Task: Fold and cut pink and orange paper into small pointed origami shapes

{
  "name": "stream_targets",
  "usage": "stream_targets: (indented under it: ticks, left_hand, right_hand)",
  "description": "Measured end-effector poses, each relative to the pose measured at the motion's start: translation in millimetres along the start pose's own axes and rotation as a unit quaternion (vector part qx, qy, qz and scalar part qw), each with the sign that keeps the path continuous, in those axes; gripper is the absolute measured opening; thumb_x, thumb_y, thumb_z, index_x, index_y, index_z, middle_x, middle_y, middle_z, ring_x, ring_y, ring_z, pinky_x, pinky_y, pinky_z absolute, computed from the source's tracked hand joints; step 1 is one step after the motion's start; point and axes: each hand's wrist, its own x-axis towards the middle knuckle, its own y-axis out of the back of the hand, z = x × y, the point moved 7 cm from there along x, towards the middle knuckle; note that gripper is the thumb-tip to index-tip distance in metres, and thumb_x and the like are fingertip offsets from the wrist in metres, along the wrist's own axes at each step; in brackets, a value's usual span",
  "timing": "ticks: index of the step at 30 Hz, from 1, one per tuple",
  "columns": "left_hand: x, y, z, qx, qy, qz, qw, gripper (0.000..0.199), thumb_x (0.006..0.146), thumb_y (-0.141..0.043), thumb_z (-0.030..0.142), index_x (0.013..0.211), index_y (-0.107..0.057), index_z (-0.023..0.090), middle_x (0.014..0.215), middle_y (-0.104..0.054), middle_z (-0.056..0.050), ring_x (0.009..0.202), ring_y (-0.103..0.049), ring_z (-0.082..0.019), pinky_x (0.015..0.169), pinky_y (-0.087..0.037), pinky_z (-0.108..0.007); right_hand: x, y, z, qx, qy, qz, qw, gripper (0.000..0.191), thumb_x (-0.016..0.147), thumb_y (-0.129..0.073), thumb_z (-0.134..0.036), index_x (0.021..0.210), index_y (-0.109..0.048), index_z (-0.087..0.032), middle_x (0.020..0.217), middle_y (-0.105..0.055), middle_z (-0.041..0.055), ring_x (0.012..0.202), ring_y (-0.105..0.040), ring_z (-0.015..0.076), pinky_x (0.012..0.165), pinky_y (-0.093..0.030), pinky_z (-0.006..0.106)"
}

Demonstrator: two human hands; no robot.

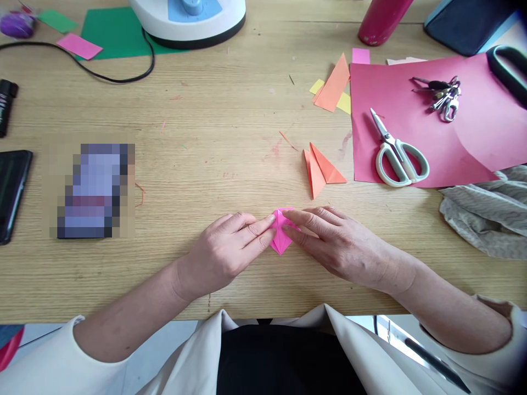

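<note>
A small bright pink piece of folded paper point(280, 241) lies on the table near its front edge, with a crease down its middle and a point toward me. My left hand point(230, 244) grips its left side, fingertips pressed on the paper and thumb hidden. From the other side, my right hand point(349, 247) holds it down with the index and middle fingertips; its other fingers are partly hidden. Just beyond my hands sits an orange folded paper piece point(316, 173) with pointed flaps.
White-handled scissors point(401, 159) and keys point(447, 96) rest on red paper point(411, 120) at right, near a grey cloth point(489, 211). More folded orange paper point(333, 85) lies beyond. Leftward are a blurred-out phone point(93, 192), a dark phone point(12, 192) and a black cable point(102, 77).
</note>
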Motion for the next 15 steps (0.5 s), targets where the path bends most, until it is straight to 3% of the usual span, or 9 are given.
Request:
stream_targets:
  ticks: [10, 15]
  left_hand:
    - [-0.3, 0.3, 1.7, 0.008, -0.02, -0.008, 1.0, 0.033, 0.091, -0.061, 0.006, 0.123, -0.064, 0.014, 0.125, -0.071, -0.009, 0.097, -0.068, -0.023, 0.075, -0.058, -0.037]
    - [-2.0, -2.0, 4.7, -0.013, -0.04, -0.024, 0.999, 0.034, 0.091, -0.06, 0.005, 0.125, -0.062, 0.011, 0.13, -0.069, -0.011, 0.116, -0.065, -0.025, 0.087, -0.058, -0.038]
  right_hand:
    - [-0.8, 0.4, 1.0, -0.008, 0.005, -0.002, 1.0, 0.037, 0.101, -0.038, -0.01, 0.133, -0.056, -0.008, 0.129, -0.063, 0.017, 0.107, -0.061, 0.0262, 0.085, -0.053, 0.043]
    - [1.1, 4.7, -6.6, -0.031, 0.043, 0.022, 0.998, 0.033, 0.101, -0.037, -0.006, 0.124, -0.061, -0.003, 0.125, -0.066, 0.0169, 0.102, -0.062, 0.0246, 0.083, -0.053, 0.041]
